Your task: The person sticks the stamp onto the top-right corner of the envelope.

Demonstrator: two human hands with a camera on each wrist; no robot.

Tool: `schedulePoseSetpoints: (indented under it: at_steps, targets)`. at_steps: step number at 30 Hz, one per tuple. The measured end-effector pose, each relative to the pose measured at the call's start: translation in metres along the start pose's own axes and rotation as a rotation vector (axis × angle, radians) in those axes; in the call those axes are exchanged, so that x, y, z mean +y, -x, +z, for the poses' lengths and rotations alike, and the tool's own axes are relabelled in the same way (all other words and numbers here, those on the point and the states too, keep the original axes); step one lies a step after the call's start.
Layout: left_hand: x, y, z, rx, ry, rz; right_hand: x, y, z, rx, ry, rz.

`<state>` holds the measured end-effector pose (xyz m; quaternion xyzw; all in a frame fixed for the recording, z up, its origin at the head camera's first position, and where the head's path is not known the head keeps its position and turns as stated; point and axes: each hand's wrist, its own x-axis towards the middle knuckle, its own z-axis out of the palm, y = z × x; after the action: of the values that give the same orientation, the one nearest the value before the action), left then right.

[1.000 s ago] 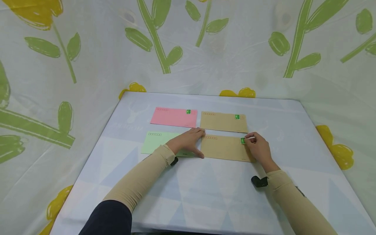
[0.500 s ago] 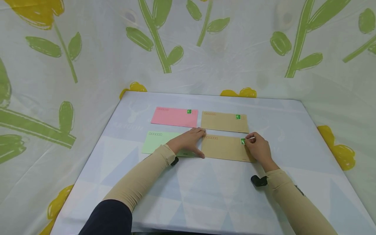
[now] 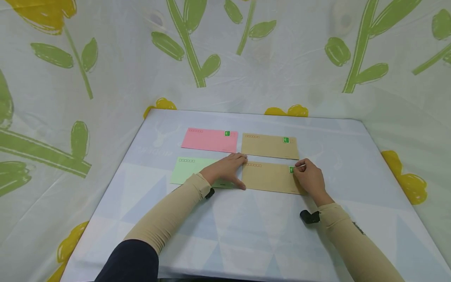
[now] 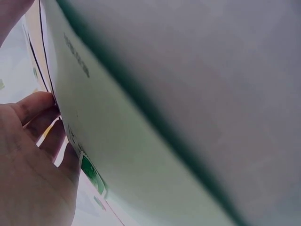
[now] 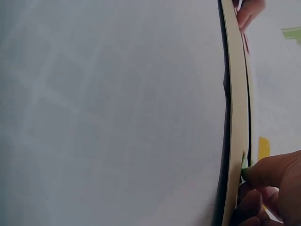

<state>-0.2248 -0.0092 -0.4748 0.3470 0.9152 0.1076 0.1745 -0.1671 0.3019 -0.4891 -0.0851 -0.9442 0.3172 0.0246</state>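
My right hand (image 3: 311, 178) is at the upper right corner of the near brown envelope (image 3: 267, 178), its fingers curled. Thumb and fingertips pinch a small green postage stamp (image 3: 291, 169) there; in the right wrist view the thumb lies right on the stamp (image 5: 244, 162). My left hand (image 3: 225, 169) lies across the right part of the light green envelope (image 3: 190, 170), thumb and fingers spread, fingertips at the brown envelope's left edge. The left wrist view shows a green stamp (image 4: 93, 174) on the light green envelope, beside the fingers; in the head view the hand hides it.
Behind lie a pink envelope (image 3: 208, 141) and another brown envelope (image 3: 269, 147), each with a green stamp in its upper right corner. All rest flat on a pale patterned tablecloth (image 3: 239, 235). A flower-printed curtain (image 3: 282, 70) encloses the table's back and sides.
Both hands stay almost in place, and the envelopes have not moved. The whole head view has shifted very slightly.
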Motion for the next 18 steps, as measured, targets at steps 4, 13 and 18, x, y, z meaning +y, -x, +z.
schedulePoseSetpoints:
  at_steps: [4,13,18]
  targets:
    - [0.0,-0.0002,-0.0002,0.0,0.002,0.0,-0.0003,0.0003,0.0002,0.002,-0.003,0.002]
    - [-0.0002,-0.0012,0.0008,0.003,0.001,-0.002,0.0019,0.0015,0.0014,0.03,-0.028,0.019]
    - [-0.0002,-0.0009,0.0015,0.001,0.006,-0.007,0.0031,0.0027,0.0009,0.051,-0.065,0.039]
